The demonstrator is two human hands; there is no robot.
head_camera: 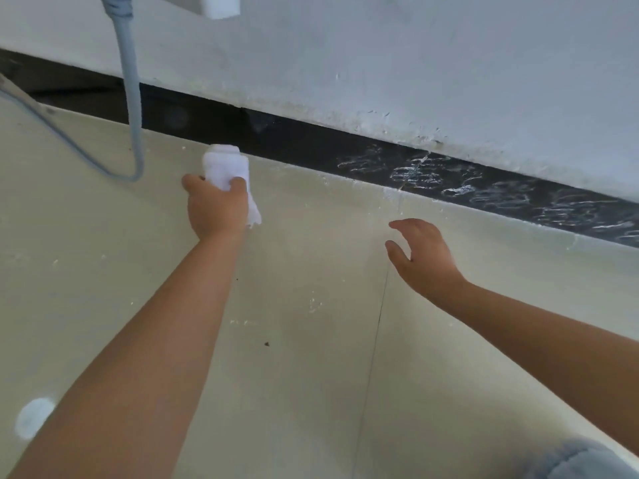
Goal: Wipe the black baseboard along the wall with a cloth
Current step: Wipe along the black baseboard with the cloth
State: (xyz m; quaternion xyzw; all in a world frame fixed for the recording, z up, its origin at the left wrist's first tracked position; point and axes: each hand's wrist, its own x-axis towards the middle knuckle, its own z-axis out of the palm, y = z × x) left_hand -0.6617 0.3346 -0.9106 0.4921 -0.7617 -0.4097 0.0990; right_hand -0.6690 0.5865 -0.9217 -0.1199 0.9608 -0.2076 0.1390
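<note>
Pale cream tiled floor (311, 357) spreads below the long black baseboard (294, 140), whose right stretch carries white smears. Grey cable (133, 98) hangs at left. Right hand (427, 257) hovers, fingers apart. Left hand (216, 205) grips the folded white cloth (226, 165), tip at the baseboard's foot.

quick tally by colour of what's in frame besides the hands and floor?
White: 3: folded white cloth gripped by the left hand, white plastic wall box, white plaster wall
Black: 1: smeared black baseboard strip
Grey: 1: pale grey cable
Total: 5
</note>
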